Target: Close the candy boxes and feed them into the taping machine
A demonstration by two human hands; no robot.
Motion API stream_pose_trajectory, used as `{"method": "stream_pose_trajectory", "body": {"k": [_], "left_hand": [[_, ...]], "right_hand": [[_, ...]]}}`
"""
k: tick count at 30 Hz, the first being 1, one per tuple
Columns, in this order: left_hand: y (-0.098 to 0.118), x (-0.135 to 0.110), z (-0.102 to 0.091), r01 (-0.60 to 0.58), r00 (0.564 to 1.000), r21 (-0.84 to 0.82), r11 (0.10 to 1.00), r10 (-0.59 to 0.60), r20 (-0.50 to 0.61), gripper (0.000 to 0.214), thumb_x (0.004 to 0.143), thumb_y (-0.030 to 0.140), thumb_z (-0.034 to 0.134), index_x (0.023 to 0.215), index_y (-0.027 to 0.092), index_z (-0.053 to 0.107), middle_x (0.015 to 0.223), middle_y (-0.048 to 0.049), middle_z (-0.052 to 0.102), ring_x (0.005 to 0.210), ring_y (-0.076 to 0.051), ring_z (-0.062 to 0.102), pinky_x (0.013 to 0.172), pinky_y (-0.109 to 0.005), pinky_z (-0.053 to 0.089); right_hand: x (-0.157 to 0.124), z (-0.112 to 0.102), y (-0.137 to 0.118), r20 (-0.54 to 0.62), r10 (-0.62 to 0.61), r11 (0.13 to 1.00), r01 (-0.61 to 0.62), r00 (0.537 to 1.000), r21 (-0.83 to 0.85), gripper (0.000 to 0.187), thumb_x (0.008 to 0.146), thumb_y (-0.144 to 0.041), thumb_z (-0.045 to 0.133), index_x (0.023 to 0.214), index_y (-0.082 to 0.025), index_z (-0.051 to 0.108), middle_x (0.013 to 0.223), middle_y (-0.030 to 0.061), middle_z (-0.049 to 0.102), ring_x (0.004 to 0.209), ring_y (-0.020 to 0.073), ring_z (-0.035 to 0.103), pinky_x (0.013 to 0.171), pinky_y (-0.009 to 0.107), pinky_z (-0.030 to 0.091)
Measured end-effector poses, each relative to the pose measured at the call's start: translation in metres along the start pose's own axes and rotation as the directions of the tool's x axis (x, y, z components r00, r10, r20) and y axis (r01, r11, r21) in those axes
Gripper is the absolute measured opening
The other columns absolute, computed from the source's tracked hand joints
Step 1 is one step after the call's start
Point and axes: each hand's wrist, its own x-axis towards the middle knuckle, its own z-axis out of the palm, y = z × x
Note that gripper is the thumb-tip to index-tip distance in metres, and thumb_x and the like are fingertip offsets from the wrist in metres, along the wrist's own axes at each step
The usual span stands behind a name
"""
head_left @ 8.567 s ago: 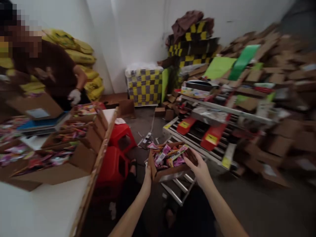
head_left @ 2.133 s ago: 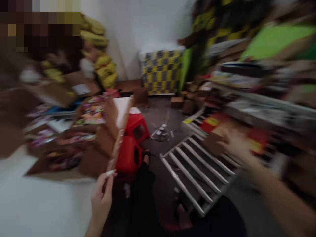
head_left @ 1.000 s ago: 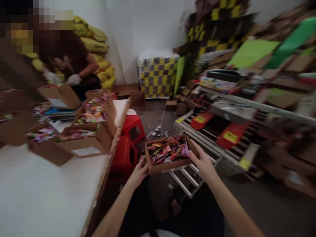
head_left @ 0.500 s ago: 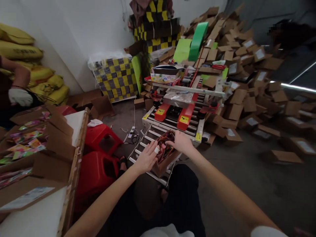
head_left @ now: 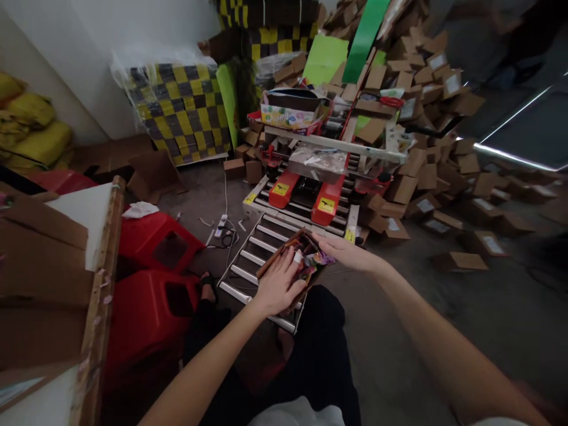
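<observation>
A small cardboard box (head_left: 271, 265) filled with colourful packets (head_left: 320, 258) sits at the near end of a roller conveyor (head_left: 254, 258). My left hand (head_left: 280, 284) lies over the box and its packets, fingers stretched and thumb apart, with a white wrap on one finger. At the far right rim is my right hand (head_left: 345, 254), its fingers extended flat against the packets and box edge. Neither hand is closed around anything. Part of the box and its contents is hidden under the hands.
Beyond the box stands a carton-sealing machine (head_left: 326, 205) with green tape (head_left: 364, 41). Red plastic stools (head_left: 153, 305) and a wood-edged table (head_left: 104, 284) with open cartons (head_left: 48, 254) are at left. Many cardboard boxes (head_left: 459, 261) are heaped at right.
My view has shifted right and down. My left hand has moved further over the packets; my right hand has flattened and drawn to the right edge. The box looks turned, with purple packets now showing.
</observation>
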Motion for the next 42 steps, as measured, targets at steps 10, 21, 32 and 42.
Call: {"method": "stream_pose_trajectory", "body": {"k": [10, 21, 32, 42], "left_hand": [[0.014, 0.009, -0.001, 0.074, 0.984, -0.048, 0.996, -0.08, -0.158, 0.078, 0.081, 0.054, 0.056, 0.144, 0.019, 0.027, 0.152, -0.0115, 0.027, 0.134, -0.028, 0.033, 0.107, -0.043, 0.036], [0.006, 0.017, 0.017, -0.045, 0.999, 0.394, 0.918, 0.03, 0.045, 0.046, 0.078, 0.031, 0.063, 0.12, 0.014, 0.055, 0.146, -0.0121, 0.038, 0.132, -0.026, 0.036, 0.108, -0.042, 0.032], [-0.013, 0.021, -0.015, 0.049, 0.989, -0.487, 0.872, -0.109, -0.096, 0.044, 0.093, 0.029, 0.03, 0.127, 0.014, 0.053, 0.134, -0.011, 0.053, 0.123, -0.021, 0.05, 0.102, -0.037, 0.044], [-0.013, 0.029, -0.041, 0.081, 0.994, -0.2, 0.976, -0.095, -0.06, 0.055, 0.095, 0.04, 0.018, 0.135, 0.01, 0.042, 0.135, -0.0166, 0.05, 0.129, -0.024, 0.043, 0.109, -0.045, 0.033]], "right_hand": [[0.034, 0.014, -0.019, -0.034, 0.071, 0.88, -0.079, 0.997, -0.469, 0.052, 0.051, -0.034, 0.082, 0.093, -0.016, 0.058, 0.097, 0.0083, 0.06, 0.085, 0.0245, 0.058, 0.067, 0.032, 0.047], [-0.008, -0.006, -0.011, 0.306, -0.096, 0.978, 0.032, 0.947, 0.208, 0.044, 0.08, -0.05, 0.054, 0.108, -0.016, 0.054, 0.099, 0.0077, 0.064, 0.089, 0.0187, 0.061, 0.075, 0.03, 0.047], [0.025, 0.074, -0.024, -0.378, -0.087, 0.812, -0.154, 0.922, -0.563, 0.034, 0.094, -0.029, 0.039, 0.081, -0.015, 0.067, 0.088, 0.0092, 0.069, 0.088, 0.0235, 0.054, 0.081, 0.037, 0.031], [0.031, 0.094, -0.004, -0.782, -0.059, 0.927, -0.257, 0.62, -0.273, 0.041, 0.089, -0.023, 0.04, 0.127, -0.01, 0.045, 0.137, 0.0162, 0.043, 0.124, 0.027, 0.036, 0.107, 0.046, 0.02]]}}
